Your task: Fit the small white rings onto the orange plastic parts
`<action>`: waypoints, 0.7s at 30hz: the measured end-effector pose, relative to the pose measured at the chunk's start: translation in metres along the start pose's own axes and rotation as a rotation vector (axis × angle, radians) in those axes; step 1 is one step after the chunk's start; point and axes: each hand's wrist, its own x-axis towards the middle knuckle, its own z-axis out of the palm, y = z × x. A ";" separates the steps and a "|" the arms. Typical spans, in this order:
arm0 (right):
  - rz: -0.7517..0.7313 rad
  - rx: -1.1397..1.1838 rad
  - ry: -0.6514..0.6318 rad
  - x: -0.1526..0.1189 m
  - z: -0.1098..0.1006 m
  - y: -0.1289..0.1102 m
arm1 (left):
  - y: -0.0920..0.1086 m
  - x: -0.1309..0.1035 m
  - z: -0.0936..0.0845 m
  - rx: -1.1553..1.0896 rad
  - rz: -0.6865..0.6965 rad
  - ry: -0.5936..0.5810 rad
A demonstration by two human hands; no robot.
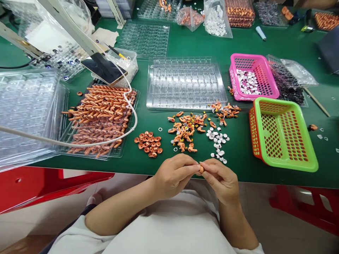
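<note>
My left hand (173, 174) and my right hand (221, 178) meet at the table's near edge, fingertips pinched together on one small orange part (201, 169). Just beyond them on the green table (238, 46) lie a pile of orange ring pieces (149, 143), a heap of mixed orange parts (186, 130) and scattered white discs (218, 143). A smaller cluster of orange parts (225, 110) lies farther right.
A clear tray of finished orange pieces (102, 118) sits at the left, crossed by a white cable (134, 116). An empty clear blister tray (185, 83) is centre back. A green-and-red basket (282, 132) and a pink basket (253, 76) with white discs stand right. Bags and more trays line the far edge.
</note>
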 end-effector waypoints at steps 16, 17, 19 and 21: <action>-0.001 -0.173 0.013 0.004 0.004 -0.003 | -0.001 -0.004 0.006 0.058 0.008 0.044; 0.000 -0.181 0.022 0.004 0.005 -0.003 | -0.001 -0.004 0.007 0.064 0.004 0.047; -0.013 -0.206 0.050 0.003 0.008 -0.003 | -0.001 -0.004 0.008 0.075 -0.006 0.055; -0.043 -0.235 0.080 0.003 0.011 -0.003 | -0.001 -0.004 0.008 0.082 -0.010 0.060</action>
